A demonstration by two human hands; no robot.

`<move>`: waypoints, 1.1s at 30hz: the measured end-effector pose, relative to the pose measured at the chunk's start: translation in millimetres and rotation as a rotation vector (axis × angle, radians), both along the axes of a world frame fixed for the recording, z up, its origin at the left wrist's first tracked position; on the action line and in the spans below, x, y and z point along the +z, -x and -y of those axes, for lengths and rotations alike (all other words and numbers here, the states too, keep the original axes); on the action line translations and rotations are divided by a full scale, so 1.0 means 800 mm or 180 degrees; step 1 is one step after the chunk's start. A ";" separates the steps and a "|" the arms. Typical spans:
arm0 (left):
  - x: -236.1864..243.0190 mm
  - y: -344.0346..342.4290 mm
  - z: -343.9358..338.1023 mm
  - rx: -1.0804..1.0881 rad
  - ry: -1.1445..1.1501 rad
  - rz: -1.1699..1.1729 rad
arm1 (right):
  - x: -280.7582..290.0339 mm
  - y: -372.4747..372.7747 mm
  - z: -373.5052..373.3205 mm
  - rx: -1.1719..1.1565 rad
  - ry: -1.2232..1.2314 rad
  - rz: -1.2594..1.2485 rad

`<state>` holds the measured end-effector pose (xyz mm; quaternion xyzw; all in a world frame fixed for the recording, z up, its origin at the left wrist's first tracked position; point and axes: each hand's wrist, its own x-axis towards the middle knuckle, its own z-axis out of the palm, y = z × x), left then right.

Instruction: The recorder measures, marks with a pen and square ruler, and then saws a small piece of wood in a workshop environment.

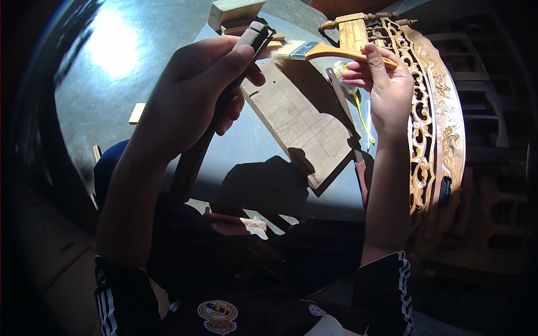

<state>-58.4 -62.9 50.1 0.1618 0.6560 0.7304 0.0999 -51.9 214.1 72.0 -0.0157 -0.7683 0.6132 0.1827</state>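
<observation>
My left hand (199,92) is closed round a long dark wooden bar (196,162), which slants from upper right to lower left. The bar's pale upper end catches the light. In my right hand (389,84) is a flat paintbrush (336,52), gripped by its orange-yellow handle between thumb and fingers. Its pale bristles point left, close to the bar's upper end; whether they touch it I cannot tell. Below both hands, a thick wooden board (297,120) with pencil lines lies at a slant on the grey work surface (241,193).
A long thin tool with a reddish-brown handle (361,176) lies right of the board. Beyond it is a yellow strip (361,115). A carved openwork wooden panel (443,123) stands at the right. One wooden block (232,12) sits at the back, another small one (137,113) on the floor.
</observation>
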 end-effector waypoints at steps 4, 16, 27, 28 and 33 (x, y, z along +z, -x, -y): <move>0.001 0.006 0.028 -0.0066 0.0109 -0.0160 | 0.021 -0.036 -0.007 -0.0660 -0.0652 -0.0018; 0.019 0.009 0.032 -0.0052 0.0081 0.0158 | -0.007 -0.146 0.011 -0.0890 -0.0520 0.0416; 0.000 0.020 0.036 0.0100 0.0381 -0.0131 | 0.025 -0.089 0.058 -0.0633 -0.0620 0.0012; 0.006 0.019 0.037 0.0114 0.0284 -0.0134 | 0.027 -0.112 0.043 -0.0789 -0.0760 0.0002; 0.009 0.029 0.024 -0.0421 0.0133 0.0028 | 0.012 -0.175 0.002 -0.1116 -0.0699 0.0168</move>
